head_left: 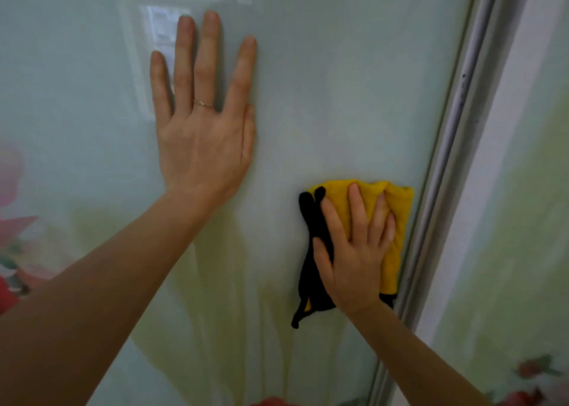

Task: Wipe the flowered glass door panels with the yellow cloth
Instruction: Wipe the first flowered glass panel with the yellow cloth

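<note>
While your left hand (203,146) braces flat-fingered on the flowered glass panel (323,82), press the yellow cloth (400,214) evenly under your right hand (354,257), fingers outstretched

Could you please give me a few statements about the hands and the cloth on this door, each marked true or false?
1. The left hand lies flat on the flowered glass door panel, fingers straight. True.
2. The right hand presses the yellow cloth with black edging against that same panel. True.
3. The cloth sits at the panel's left edge. False: it is close beside the grey metal frame strip on the panel's right.
4. The left hand holds a spray bottle. False: it holds nothing.
5. A thin ring is on a finger of the left hand. True.
</note>
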A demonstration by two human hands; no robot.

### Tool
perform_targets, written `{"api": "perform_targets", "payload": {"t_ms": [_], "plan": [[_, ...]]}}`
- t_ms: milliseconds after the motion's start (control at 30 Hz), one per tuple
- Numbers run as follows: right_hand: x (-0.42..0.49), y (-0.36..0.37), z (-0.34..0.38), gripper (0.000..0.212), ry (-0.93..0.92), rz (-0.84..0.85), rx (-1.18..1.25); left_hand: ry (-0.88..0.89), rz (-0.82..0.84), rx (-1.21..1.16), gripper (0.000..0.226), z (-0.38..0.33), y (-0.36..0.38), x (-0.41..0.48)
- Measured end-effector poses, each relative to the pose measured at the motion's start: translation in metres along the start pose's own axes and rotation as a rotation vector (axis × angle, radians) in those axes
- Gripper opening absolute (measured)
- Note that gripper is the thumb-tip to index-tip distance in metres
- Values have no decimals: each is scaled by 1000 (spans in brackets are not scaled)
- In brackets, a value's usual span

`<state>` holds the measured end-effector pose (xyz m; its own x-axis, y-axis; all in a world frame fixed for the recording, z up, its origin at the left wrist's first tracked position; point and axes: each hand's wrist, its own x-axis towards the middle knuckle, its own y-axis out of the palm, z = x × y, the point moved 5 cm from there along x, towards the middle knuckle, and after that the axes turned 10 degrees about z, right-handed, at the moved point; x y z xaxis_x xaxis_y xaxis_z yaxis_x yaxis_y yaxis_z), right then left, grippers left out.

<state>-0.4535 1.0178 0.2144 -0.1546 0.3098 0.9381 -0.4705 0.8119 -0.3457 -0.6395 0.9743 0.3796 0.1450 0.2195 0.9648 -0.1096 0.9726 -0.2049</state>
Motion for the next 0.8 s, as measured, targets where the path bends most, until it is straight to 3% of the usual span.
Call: {"api": "perform_targets", "payload": {"t_ms": [267,333,533,667,800], "plan": [[100,-23,24,50,191,-211,13,25,3,-20,51,0,-3,1],[91,-20,30,49,152,-182,-1,37,10,-32,51,3,-5,1],[40,-6,43,45,-194,69,-34,114,27,-12,51,18,-11,0],[51,-17,42,45,-206,64,-14,128,52,-5,53,33,-13,2],[97,-29,55,47,-35,-58,37,133,57,4,53,48,-17,5]]}}
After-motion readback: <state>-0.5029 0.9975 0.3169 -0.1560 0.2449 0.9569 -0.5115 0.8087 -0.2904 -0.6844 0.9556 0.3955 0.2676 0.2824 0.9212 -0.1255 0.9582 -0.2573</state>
